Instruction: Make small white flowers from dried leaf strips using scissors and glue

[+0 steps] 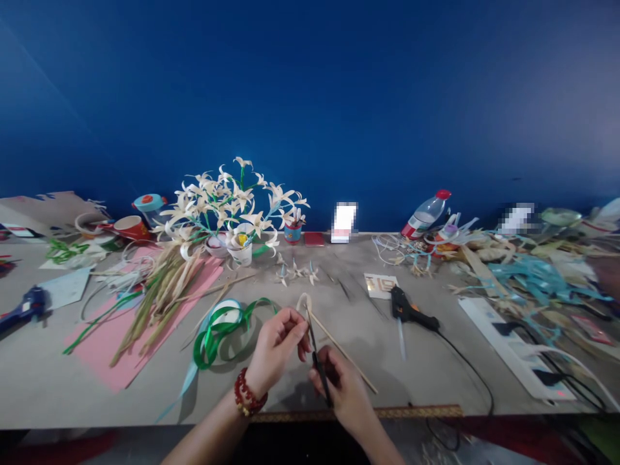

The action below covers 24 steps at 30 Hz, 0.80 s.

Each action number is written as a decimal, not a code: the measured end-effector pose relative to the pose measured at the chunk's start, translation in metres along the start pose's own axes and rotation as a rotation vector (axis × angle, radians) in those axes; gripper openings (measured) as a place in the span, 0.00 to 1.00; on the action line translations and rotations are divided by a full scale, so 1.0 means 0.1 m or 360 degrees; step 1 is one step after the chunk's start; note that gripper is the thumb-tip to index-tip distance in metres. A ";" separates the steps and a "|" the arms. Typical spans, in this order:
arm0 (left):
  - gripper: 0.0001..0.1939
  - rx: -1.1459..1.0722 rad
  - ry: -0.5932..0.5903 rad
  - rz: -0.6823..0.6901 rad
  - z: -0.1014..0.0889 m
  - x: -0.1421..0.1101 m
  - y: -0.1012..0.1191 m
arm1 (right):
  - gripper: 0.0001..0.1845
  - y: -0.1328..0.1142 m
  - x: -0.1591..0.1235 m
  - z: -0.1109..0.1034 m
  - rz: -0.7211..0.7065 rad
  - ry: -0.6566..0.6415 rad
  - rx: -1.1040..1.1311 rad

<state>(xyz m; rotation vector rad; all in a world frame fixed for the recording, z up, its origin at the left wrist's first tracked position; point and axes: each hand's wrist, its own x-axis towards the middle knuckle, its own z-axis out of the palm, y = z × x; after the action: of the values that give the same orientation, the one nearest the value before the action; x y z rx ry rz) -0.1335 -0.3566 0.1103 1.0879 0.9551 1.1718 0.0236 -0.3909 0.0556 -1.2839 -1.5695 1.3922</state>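
Observation:
My left hand [283, 342], with a red bead bracelet at its wrist, is closed in a pinch on a pale strip [304, 298] that bends over above the fingertips. My right hand [341, 384] is wrapped around a dark pair of scissors [316, 361]. Their slim blades point up beside the left fingertips, close to the strip. A thin pale stalk [346, 354] slants down to the right behind the right hand; whether it joins the strip I cannot tell. Green ribbon [206, 349] lies in loops to the left of my left hand.
White handmade flowers [227, 206] stand in cups at the back. Dried husks [159, 303] lie on pink paper [94, 355] at left. A black glue gun [411, 313] with its cord, a power strip [513, 349] and a bottle [426, 216] are to the right. The table's front edge is close.

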 end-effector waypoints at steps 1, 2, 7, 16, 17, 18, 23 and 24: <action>0.13 0.0000 -0.0005 -0.0001 0.00 0.00 0.00 | 0.16 -0.01 -0.01 0.00 0.0006 -0.0018 0.0040; 0.13 0.0002 -0.0010 -0.0002 0.00 0.00 0.00 | 0.17 -0.03 -0.01 0.00 0.0012 -0.0034 0.0085; 0.13 0.0001 -0.0028 0.0007 0.00 -0.01 0.00 | 0.23 -0.13 -0.03 -0.01 0.0045 -0.0086 0.0232; 0.12 -0.0013 -0.0041 0.0011 0.02 -0.03 0.02 | 0.30 -0.09 -0.07 0.00 0.0162 -0.0131 0.0384; 0.12 -0.0026 -0.0043 0.0008 0.02 -0.03 0.02 | 0.30 -0.09 -0.08 0.01 0.0165 -0.0132 0.0405; 0.12 -0.0038 -0.0044 0.0004 0.03 -0.03 0.03 | 0.30 -0.09 -0.08 0.01 0.0161 -0.0131 0.0418; 0.12 -0.0097 -0.0077 0.0002 0.01 -0.02 0.01 | 0.29 -0.10 -0.08 0.01 0.0148 -0.0136 0.0357; 0.12 -0.0108 -0.0085 0.0005 0.00 -0.02 0.00 | 0.28 -0.10 -0.08 0.01 0.0152 -0.0144 0.0337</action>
<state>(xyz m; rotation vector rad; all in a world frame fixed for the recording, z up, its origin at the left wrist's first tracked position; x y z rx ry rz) -0.1337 -0.3586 0.1108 1.0616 0.8668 1.1638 0.0229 -0.3982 0.0663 -1.1952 -1.3907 1.6490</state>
